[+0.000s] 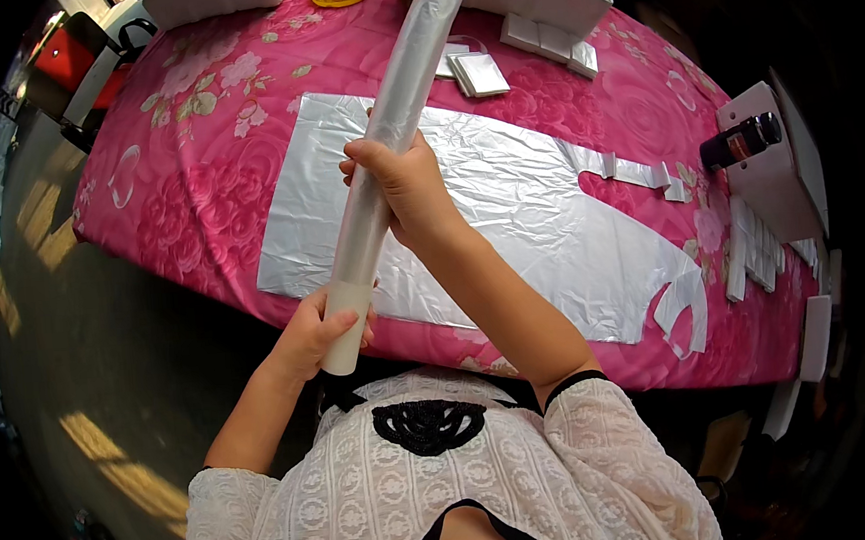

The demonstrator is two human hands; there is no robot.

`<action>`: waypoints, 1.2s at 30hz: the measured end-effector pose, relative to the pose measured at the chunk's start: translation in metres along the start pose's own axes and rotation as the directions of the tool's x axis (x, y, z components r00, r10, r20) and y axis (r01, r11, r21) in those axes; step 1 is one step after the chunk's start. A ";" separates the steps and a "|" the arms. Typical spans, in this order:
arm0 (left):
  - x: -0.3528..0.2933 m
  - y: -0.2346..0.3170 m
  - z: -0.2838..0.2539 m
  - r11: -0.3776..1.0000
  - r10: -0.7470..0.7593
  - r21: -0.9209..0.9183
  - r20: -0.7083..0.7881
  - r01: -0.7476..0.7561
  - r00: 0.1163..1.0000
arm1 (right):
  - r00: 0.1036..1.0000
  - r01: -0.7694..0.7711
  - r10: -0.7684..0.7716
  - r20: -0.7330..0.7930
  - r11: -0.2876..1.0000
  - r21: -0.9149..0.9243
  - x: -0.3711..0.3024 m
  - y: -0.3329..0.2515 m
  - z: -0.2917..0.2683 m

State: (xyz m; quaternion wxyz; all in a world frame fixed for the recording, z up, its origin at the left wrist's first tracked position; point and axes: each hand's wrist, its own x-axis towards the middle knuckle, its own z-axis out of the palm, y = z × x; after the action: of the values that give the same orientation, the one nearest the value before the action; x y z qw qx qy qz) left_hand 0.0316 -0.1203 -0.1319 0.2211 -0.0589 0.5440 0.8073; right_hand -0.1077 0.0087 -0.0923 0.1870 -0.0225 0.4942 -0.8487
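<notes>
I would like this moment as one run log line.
left hand: grips plastic roll at its pale lower end | right hand: grips it higher up | below: silvery sheet spread on pink floral cloth

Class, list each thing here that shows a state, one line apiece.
Plastic roll, held tilted
Left hand, closed around its lower end
Right hand, gripping it higher up
Silver sheet, spread out, wrinkled
Silver packet, flat
Dark bottle, capped
White box, open
Tablecloth, draped
</notes>
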 end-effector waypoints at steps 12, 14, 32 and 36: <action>0.011 0.006 0.053 0.981 -0.090 0.170 -0.047 0.097 0.995 | 0.994 0.099 -0.102 -0.030 0.992 -0.072 -0.032 -0.014 -0.033; 0.016 0.002 0.054 0.982 -0.158 0.107 -0.010 0.158 0.987 | 1.000 -0.006 0.007 -0.016 0.999 0.033 -0.035 -0.012 -0.038; 0.025 -0.042 0.003 0.865 -0.477 0.221 0.080 0.451 0.875 | 0.940 -0.033 0.083 -0.332 0.988 0.154 -0.056 0.063 -0.096; -0.003 -0.051 -0.016 0.779 -0.626 0.179 0.172 0.601 0.761 | 0.833 0.095 -0.044 -0.551 0.993 0.065 -0.033 0.027 -0.166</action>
State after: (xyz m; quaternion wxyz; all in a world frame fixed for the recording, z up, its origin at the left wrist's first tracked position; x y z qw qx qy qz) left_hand 0.0531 -0.1194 -0.1807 0.5355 -0.1306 0.5112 0.6594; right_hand -0.1058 0.1457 -0.1950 0.0075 0.2119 0.4873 -0.8471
